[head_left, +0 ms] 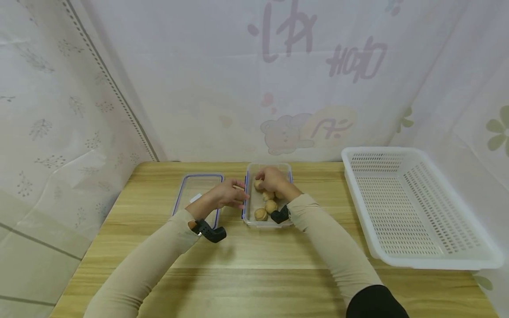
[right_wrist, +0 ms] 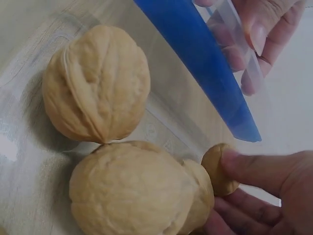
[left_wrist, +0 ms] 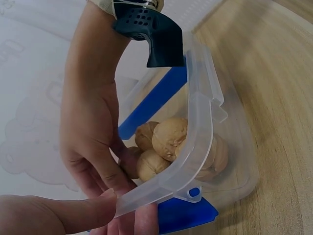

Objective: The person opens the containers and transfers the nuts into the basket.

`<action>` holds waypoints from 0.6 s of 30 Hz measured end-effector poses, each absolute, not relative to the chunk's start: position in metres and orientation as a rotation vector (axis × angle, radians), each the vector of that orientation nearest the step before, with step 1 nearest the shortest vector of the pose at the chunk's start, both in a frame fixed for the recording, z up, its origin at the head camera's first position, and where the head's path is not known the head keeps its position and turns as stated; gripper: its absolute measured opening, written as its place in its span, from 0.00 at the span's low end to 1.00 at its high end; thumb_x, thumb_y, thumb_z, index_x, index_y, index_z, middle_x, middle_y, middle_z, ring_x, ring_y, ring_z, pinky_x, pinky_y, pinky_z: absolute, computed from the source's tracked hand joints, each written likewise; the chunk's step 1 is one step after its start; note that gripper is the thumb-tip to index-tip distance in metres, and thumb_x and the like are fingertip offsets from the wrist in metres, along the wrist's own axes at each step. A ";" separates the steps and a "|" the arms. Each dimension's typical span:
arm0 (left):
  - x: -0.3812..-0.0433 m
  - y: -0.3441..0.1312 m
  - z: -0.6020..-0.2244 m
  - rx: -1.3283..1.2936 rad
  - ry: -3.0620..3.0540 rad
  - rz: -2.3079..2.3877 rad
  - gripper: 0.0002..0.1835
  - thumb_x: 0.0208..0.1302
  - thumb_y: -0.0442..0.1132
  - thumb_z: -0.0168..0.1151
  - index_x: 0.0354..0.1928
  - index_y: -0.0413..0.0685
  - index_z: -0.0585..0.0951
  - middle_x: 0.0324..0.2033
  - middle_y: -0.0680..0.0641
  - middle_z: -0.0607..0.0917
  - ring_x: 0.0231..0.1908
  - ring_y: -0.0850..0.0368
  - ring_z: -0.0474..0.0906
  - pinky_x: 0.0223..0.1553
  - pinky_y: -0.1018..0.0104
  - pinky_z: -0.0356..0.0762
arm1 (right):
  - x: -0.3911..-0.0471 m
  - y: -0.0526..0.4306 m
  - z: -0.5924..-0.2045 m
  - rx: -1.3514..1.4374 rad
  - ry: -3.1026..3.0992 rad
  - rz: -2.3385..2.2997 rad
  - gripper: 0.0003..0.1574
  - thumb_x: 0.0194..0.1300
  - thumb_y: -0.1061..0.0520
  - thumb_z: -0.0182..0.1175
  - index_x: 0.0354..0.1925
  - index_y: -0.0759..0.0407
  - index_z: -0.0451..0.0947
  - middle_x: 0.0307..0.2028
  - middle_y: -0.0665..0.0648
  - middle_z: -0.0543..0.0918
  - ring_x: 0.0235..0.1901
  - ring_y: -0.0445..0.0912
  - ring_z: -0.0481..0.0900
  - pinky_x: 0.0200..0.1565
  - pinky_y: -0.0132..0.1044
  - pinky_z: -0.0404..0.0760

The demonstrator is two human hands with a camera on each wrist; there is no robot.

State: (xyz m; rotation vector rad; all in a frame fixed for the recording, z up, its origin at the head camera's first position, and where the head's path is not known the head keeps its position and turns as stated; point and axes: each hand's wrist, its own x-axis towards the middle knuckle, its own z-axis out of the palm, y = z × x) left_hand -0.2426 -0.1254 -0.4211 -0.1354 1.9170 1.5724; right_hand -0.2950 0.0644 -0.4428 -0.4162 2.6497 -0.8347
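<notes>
A clear plastic food container with blue side latches stands on the table, several walnuts inside it. My right hand reaches into it from above and pinches one walnut between thumb and fingers. Two larger-looking walnuts lie close to the right wrist camera. At the container's left side, my left hand holds the rim, its thumb on one face and fingers on the other. A blue latch hangs beside those fingers.
The container's clear lid, edged with a blue seal, lies left of the container, partly behind the left forearm. A large white perforated basket stands at the table's right. A printed curtain hangs behind the wooden table.
</notes>
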 end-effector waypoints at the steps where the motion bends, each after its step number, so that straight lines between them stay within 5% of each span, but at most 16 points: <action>1: -0.243 -0.125 -0.421 -0.138 1.916 1.574 0.27 0.71 0.23 0.58 0.68 0.30 0.62 0.48 0.39 0.75 0.43 0.52 0.76 0.42 0.64 0.90 | -0.295 0.065 -0.443 -0.423 2.642 -0.867 0.22 0.66 0.61 0.67 0.57 0.61 0.82 0.53 0.61 0.84 0.54 0.53 0.80 0.60 0.43 0.80; 13: -0.244 -0.126 -0.425 -0.125 1.910 1.573 0.29 0.71 0.24 0.58 0.69 0.30 0.61 0.48 0.39 0.75 0.44 0.52 0.76 0.45 0.62 0.89 | -0.300 0.079 -0.445 -0.456 2.504 -1.156 0.25 0.62 0.64 0.65 0.59 0.63 0.81 0.58 0.62 0.83 0.48 0.52 0.82 0.50 0.39 0.85; 18: -0.244 -0.126 -0.426 -0.129 1.904 1.572 0.28 0.71 0.24 0.58 0.69 0.30 0.61 0.48 0.40 0.75 0.45 0.51 0.76 0.49 0.59 0.88 | -0.302 0.084 -0.441 -0.440 2.469 -1.232 0.24 0.63 0.64 0.65 0.59 0.62 0.82 0.57 0.61 0.83 0.55 0.52 0.80 0.59 0.42 0.81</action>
